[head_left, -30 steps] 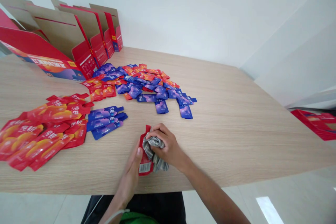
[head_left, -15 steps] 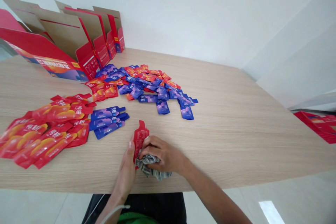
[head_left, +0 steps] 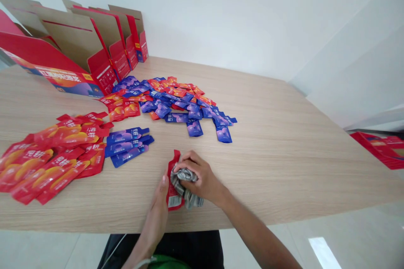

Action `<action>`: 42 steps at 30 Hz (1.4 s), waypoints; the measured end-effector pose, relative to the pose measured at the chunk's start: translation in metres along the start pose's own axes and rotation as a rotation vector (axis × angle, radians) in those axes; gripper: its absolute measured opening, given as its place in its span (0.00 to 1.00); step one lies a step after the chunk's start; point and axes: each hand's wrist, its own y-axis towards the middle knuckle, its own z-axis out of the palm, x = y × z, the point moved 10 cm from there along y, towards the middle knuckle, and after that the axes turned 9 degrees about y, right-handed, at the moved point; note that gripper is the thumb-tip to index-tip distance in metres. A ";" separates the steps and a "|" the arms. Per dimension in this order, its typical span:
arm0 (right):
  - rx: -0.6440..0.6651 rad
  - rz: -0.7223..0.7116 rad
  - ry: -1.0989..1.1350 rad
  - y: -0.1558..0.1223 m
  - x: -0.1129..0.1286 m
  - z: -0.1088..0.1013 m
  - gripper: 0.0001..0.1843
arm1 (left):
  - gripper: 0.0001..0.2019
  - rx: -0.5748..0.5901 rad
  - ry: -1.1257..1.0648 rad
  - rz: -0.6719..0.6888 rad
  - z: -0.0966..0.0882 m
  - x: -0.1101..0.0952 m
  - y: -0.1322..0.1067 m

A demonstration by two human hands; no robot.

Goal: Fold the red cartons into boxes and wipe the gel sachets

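Note:
A red sachet lies near the front edge of the wooden table. My left hand rests along the sachet's left side, fingers flat against it. My right hand is closed round a crumpled grey cloth and presses it onto the sachet. The sachet's spout end sticks out above the cloth.
A pile of red sachets lies at the left, with three blue sachets beside it. A mixed heap of blue and red sachets sits further back. Open red cardboard boxes stand at the far left. Red flat packaging lies off the table's right.
The cloth in my right hand slid down the red sachet toward me, then back up over its upper part. My left hand stayed on the sachet.

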 end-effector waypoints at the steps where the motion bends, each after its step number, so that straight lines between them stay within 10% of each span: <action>1: 0.087 -0.033 0.007 -0.002 0.003 0.010 0.13 | 0.31 -0.034 -0.020 -0.003 -0.004 -0.005 0.004; 7: 0.312 -0.106 -0.043 -0.011 0.007 0.039 0.10 | 0.30 -0.057 -0.055 0.003 -0.010 -0.015 0.017; 14: -0.211 0.028 -0.113 0.000 -0.002 -0.025 0.10 | 0.29 0.100 0.185 0.003 0.013 -0.009 -0.014; 23: -0.571 0.072 -0.300 -0.009 0.001 -0.086 0.10 | 0.36 0.471 1.242 0.888 0.042 -0.055 -0.034; 28: -0.558 0.052 -0.300 -0.008 0.002 -0.085 0.09 | 0.42 0.396 1.780 1.142 0.027 -0.031 -0.019; 36: -0.568 0.065 -0.309 -0.009 0.000 -0.086 0.09 | 0.33 0.387 1.645 1.284 -0.008 -0.068 -0.011; 42: -0.574 0.056 -0.272 -0.009 -0.002 -0.088 0.11 | 0.28 0.188 1.699 1.242 -0.072 -0.094 0.034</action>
